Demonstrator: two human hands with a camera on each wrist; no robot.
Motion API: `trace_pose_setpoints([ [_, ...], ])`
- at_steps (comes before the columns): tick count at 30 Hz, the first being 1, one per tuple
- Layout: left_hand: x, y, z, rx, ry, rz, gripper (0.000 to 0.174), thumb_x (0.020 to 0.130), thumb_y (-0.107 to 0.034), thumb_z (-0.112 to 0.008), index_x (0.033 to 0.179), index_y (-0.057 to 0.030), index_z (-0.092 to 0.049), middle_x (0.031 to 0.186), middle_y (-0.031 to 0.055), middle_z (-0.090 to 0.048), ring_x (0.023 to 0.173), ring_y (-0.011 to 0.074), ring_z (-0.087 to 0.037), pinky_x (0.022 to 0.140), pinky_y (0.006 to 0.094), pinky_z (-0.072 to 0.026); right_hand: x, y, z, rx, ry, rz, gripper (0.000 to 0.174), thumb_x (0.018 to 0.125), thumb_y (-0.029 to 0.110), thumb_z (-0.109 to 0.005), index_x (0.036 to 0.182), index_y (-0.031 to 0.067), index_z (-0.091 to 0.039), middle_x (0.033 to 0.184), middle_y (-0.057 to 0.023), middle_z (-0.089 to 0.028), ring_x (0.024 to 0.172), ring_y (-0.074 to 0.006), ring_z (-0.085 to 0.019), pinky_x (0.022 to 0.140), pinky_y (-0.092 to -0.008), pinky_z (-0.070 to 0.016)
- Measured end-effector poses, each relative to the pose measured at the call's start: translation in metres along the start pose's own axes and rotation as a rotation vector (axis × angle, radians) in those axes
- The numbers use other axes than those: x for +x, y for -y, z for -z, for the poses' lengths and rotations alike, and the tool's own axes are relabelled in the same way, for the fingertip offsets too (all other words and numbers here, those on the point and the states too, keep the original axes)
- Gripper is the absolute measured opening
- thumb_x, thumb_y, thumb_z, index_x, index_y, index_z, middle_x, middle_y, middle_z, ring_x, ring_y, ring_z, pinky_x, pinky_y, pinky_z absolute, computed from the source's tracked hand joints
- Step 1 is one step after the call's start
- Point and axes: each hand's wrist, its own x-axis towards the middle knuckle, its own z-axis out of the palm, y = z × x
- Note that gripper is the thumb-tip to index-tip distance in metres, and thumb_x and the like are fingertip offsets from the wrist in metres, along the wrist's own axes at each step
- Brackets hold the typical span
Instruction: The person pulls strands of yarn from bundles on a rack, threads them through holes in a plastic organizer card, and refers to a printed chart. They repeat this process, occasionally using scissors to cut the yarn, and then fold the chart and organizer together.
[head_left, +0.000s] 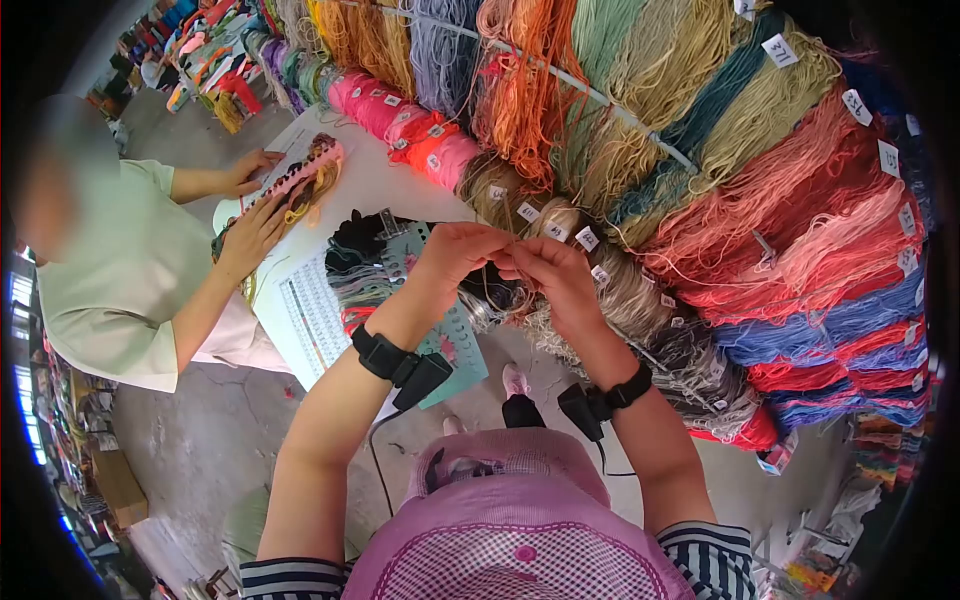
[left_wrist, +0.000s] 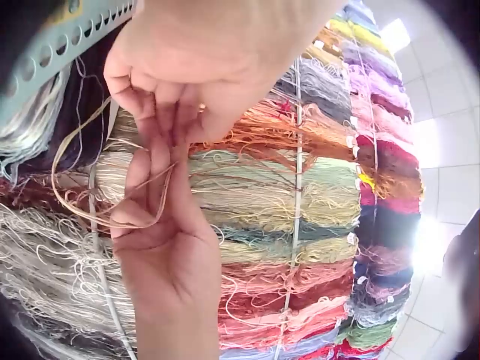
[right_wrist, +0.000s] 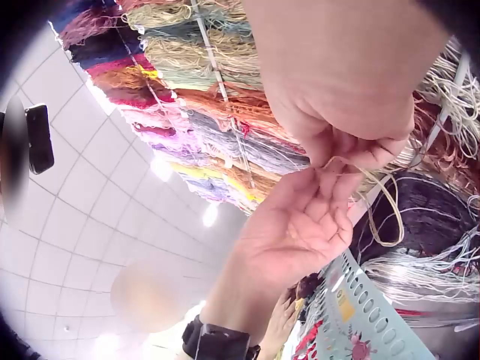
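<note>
Sleeves (head_left: 705, 555) are striped navy and white, the garment (head_left: 500, 500) mauve with checked panel (head_left: 440, 562), wrist straps (head_left: 630, 387) black with cables (head_left: 372, 450).

Left fingers (head_left: 480, 241), right fingers (head_left: 537, 260) meeting, curled, pinching; forearms (head_left: 322, 440) stretched forward.

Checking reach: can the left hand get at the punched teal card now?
Likely yes: the teal card is near the left hand, holed edge uncovered, but that hand is pinching thread.

Thin tan thread (right_wrist: 400, 216): pt. hidden btwn bare fingers (left_wrist: 136, 180). Pale-shirted person (head_left: 105, 290): head blurred. White gridded paper sheet (head_left: 312, 310): txt too small.
</note>
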Motion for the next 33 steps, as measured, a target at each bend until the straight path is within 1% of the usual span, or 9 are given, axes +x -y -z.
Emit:
trace_pose_setpoints([
  [5, 0.007, 0.011, 0.016, -0.032, -0.113, -0.049, 0.021, 0.088, -0.020, -0.060, 0.092, -0.0020, -0.069, 0.073, 0.0015, -0.063, 0.067, 0.0100, -0.058, 0.065, 0.0217, -0.0388, 0.002, -0.002, 0.002, 0.034, -0.038, 0.027, 0.016, 0.095, 0.015, -0.059, 0.102, 0.0008, -0.063, 0.094, -0.0092, -0.071, 0.084, -0.0153, -0.069, 0.059, -0.0199, -0.0437],
  [8, 0.023, 0.021, 0.057, -0.380, -0.072, 0.012, 0.018, 0.090, -0.019, -0.059, 0.096, -0.0037, -0.068, 0.078, -0.0001, -0.063, 0.068, 0.0072, -0.054, 0.061, 0.0198, -0.0370, -0.002, 0.001, 0.000, 0.280, -0.123, -0.007, 0.015, 0.095, 0.014, -0.059, 0.102, 0.0009, -0.061, 0.091, -0.0081, -0.069, 0.077, -0.0123, -0.067, 0.054, -0.0196, -0.0403],
  [10, 0.026, 0.015, 0.054, 0.189, -0.283, -0.240, 0.023, 0.085, -0.025, -0.062, 0.094, -0.0053, -0.070, 0.071, 0.0031, -0.064, 0.066, 0.0142, -0.062, 0.060, 0.0278, -0.0432, -0.001, -0.004, 0.010, 0.255, -0.055, -0.042, 0.015, 0.095, 0.015, -0.059, 0.102, 0.0013, -0.060, 0.086, -0.0061, -0.065, 0.069, -0.0091, -0.062, 0.054, -0.0190, -0.0399],
  [11, 0.033, 0.016, 0.053, 0.189, -0.289, -0.240, 0.023, 0.085, -0.025, -0.062, 0.094, -0.0053, -0.070, 0.071, 0.0031, -0.064, 0.066, 0.0142, -0.062, 0.060, 0.0278, -0.0432, -0.001, -0.006, 0.013, 0.254, -0.051, -0.045, 0.015, 0.095, 0.015, -0.059, 0.102, 0.0013, -0.060, 0.086, -0.0061, -0.065, 0.069, -0.0091, -0.062, 0.054, -0.0190, -0.0399],
  [13, 0.048, 0.020, 0.048, 0.601, -0.445, -0.339, 0.021, 0.087, -0.021, -0.066, 0.094, -0.0017, -0.069, 0.071, -0.0012, -0.059, 0.063, 0.0069, -0.050, 0.057, 0.0227, -0.0383, 0.000, -0.007, 0.016, 0.216, 0.043, -0.028, 0.015, 0.095, 0.016, -0.059, 0.101, 0.0023, -0.060, 0.082, -0.0043, -0.063, 0.064, -0.0072, -0.056, 0.055, -0.0188, -0.0416],
  [20, 0.052, 0.028, 0.040, 0.777, -0.361, -0.221, 0.020, 0.085, -0.020, -0.070, 0.089, -0.0003, -0.071, 0.071, -0.0011, -0.060, 0.068, 0.0056, -0.052, 0.058, 0.0227, -0.0396, -0.008, -0.005, 0.005, 0.097, -0.033, -0.005, 0.015, 0.096, 0.018, -0.059, 0.099, 0.0033, -0.059, 0.083, -0.0046, -0.064, 0.067, -0.0075, -0.059, 0.052, -0.0191, -0.0388],
  [26, -0.001, -0.013, 0.040, 0.293, -0.222, -0.362, 0.014, 0.093, -0.016, -0.059, 0.094, -0.0038, -0.065, 0.068, -0.0027, -0.054, 0.064, 0.0067, -0.049, 0.062, 0.0219, -0.0391, -0.038, 0.007, 0.004, 0.259, 0.058, -0.053, 0.012, 0.097, 0.015, -0.057, 0.100, 0.0040, -0.058, 0.080, -0.0036, -0.063, 0.064, -0.0083, -0.056, 0.051, -0.0201, -0.0370],
  [28, -0.037, -0.034, 0.035, -0.513, -0.031, -0.259, 0.012, 0.097, -0.017, -0.053, 0.090, -0.0073, -0.055, 0.062, -0.0061, -0.039, 0.056, 0.0062, -0.037, 0.058, 0.0215, -0.0334, -0.058, -0.002, 0.019, 0.172, 0.197, -0.032, 0.009, 0.096, 0.012, -0.057, 0.100, 0.0041, -0.058, 0.079, -0.0008, -0.058, 0.058, -0.0071, -0.047, 0.050, -0.0213, -0.0329],
  [33, -0.170, -0.050, 0.104, -0.369, -0.106, -0.348, 0.020, 0.097, -0.021, -0.056, 0.081, -0.0104, -0.050, 0.057, -0.0084, -0.022, 0.050, 0.0056, -0.021, 0.049, 0.0231, -0.0212, -0.145, -0.066, 0.066, 0.020, -0.193, -0.213, 0.008, 0.092, 0.013, -0.062, 0.092, 0.0052, -0.061, 0.072, 0.0041, -0.052, 0.058, -0.0054, -0.041, 0.051, -0.0235, -0.0306],
])
